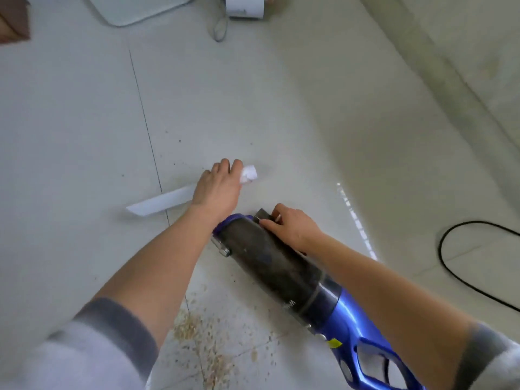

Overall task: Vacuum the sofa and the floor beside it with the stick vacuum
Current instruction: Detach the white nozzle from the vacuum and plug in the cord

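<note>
Two hands work: our left hand [218, 187] grips a white nozzle [163, 200] beyond the vacuum [281, 266]; our right hand [292, 225] pinches the vacuum's front end.

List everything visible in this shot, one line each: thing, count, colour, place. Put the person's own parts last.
Blue and dark grey handheld vacuum body: one, lying on the floor, lower centre to lower right.
White flat crevice nozzle: one, on the floor, left of centre, partly under the left hand.
Crumpled white paper scrap: one, on the floor at the left hand's fingers.
Tan crumbs: a scattered patch, on the tiles at bottom centre.
Black cable: one, looped on the floor at right.
White cylindrical object: one, top edge, cut off.
Pale tiled floor: fills the view.
Left hand: reaching to the paper scrap.
Right hand: on the vacuum's front end.
</note>
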The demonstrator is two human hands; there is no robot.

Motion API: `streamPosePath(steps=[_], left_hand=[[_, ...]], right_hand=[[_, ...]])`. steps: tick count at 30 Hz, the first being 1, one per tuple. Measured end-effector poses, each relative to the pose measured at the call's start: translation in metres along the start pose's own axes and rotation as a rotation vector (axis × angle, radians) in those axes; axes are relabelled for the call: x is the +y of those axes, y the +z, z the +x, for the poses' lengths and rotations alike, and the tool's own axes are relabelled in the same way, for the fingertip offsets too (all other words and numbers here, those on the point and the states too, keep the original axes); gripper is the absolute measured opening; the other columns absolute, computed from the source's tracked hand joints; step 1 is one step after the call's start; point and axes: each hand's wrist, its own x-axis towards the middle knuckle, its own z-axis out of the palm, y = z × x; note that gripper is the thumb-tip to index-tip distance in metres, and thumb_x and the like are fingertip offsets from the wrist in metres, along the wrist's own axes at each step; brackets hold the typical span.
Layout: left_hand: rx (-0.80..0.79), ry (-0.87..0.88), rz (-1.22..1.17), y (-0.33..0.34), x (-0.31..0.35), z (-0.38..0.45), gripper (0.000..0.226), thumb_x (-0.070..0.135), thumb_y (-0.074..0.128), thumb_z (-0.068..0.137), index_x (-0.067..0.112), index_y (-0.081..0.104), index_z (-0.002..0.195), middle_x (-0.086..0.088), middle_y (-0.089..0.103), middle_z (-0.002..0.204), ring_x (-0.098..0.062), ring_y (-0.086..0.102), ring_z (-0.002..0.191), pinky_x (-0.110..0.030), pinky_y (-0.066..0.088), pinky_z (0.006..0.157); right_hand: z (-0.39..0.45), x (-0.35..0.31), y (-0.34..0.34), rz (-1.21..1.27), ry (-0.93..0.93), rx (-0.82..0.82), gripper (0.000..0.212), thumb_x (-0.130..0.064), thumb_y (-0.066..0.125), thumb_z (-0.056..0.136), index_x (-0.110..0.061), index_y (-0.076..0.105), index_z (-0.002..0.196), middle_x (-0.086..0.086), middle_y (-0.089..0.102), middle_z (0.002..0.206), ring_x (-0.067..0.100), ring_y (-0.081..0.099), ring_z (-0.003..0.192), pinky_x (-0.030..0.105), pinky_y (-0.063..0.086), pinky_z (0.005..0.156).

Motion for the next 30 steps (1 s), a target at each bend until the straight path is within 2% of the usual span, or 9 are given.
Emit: streamPosePath(steps=[2,4,6,11,14,18,21,26,30], left_hand=[[0.11,0.137,0.168,0.0,0.0,0.017,0.044,0.005,0.07,0.076,0.009,0.053,0.117,-0.013,0.056,0.1,-0.03,0.058,0.087,-0.037,0.045,0.071],[0.082,0.229,0.269,-0.008,0.002,0.031,0.048,0.002,0.05,0.087,0.015,0.04,0.132,-0.011,0.049,0.118,-0.03,0.052,0.103,-0.037,0.039,0.082],[0.096,0.279,0.333,-0.022,0.005,0.035,0.049,0.001,0.042,0.091,0.018,0.032,0.136,-0.009,0.045,0.124,-0.029,0.049,0.107,-0.035,0.035,0.082],[0.077,0.387,0.396,-0.048,0.003,0.022,0.044,0.007,0.042,0.095,0.021,0.032,0.134,-0.004,0.053,0.113,-0.027,0.059,0.095,-0.033,0.035,0.067],[0.039,0.424,0.425,-0.061,0.001,0.002,0.04,0.017,0.046,0.096,0.022,0.033,0.133,0.0,0.057,0.109,-0.027,0.063,0.088,-0.032,0.03,0.055],[-0.068,0.477,0.42,-0.068,-0.008,-0.019,0.04,0.016,0.045,0.096,0.02,0.035,0.134,-0.001,0.054,0.114,-0.028,0.061,0.09,-0.033,0.034,0.061],[-0.149,0.466,0.367,-0.077,-0.02,-0.026,0.041,0.015,0.049,0.096,0.021,0.034,0.134,-0.003,0.054,0.111,-0.028,0.052,0.073,-0.034,0.037,0.06],[-0.186,0.541,0.364,-0.075,-0.021,-0.037,0.029,0.009,0.05,0.091,0.022,0.039,0.115,-0.001,0.057,0.085,-0.026,0.049,0.067,-0.033,0.04,0.056],[-0.157,0.587,0.343,-0.064,-0.016,-0.039,0.017,0.007,0.048,0.092,0.018,0.041,0.103,-0.001,0.058,0.091,-0.025,0.053,0.074,-0.033,0.04,0.06]], right_hand=[[0.01,0.002,0.001,-0.023,-0.069,0.016,0.041,-0.054,0.048,0.093,-0.014,0.055,0.102,0.005,0.061,0.098,0.024,0.056,0.091,0.034,0.045,0.078],[0.015,0.003,-0.002,-0.052,-0.113,0.007,0.042,-0.053,0.048,0.094,-0.012,0.056,0.094,0.005,0.06,0.091,0.023,0.055,0.086,0.034,0.043,0.074],[0.015,0.001,-0.002,-0.079,-0.14,-0.016,0.046,-0.053,0.045,0.095,-0.009,0.056,0.093,0.006,0.059,0.09,0.022,0.053,0.084,0.032,0.041,0.072],[-0.011,-0.008,-0.006,0.085,-0.165,0.032,0.041,-0.053,0.048,0.094,-0.012,0.047,0.1,0.0,0.054,0.088,0.02,0.052,0.082,0.031,0.038,0.069],[-0.031,-0.017,0.001,0.045,-0.205,0.152,0.041,-0.059,0.049,0.091,-0.019,0.047,0.082,-0.005,0.052,0.076,0.02,0.052,0.076,0.033,0.039,0.066],[-0.049,-0.019,0.009,-0.092,-0.233,0.24,0.044,-0.062,0.043,0.093,-0.018,0.042,0.085,0.004,0.056,0.084,0.025,0.053,0.08,0.033,0.037,0.067],[-0.063,-0.019,0.01,-0.135,-0.253,0.234,0.043,-0.061,0.04,0.094,-0.02,0.037,0.084,0.006,0.058,0.089,0.023,0.047,0.077,0.033,0.034,0.066],[-0.075,-0.023,0.008,-0.161,-0.271,0.239,0.043,-0.061,0.039,0.094,-0.019,0.036,0.086,0.003,0.053,0.08,0.025,0.049,0.075,0.034,0.034,0.064],[-0.078,-0.023,0.008,-0.186,-0.298,0.259,0.046,-0.06,0.039,0.095,-0.015,0.039,0.089,0.009,0.059,0.087,0.029,0.055,0.081,0.036,0.038,0.065]])
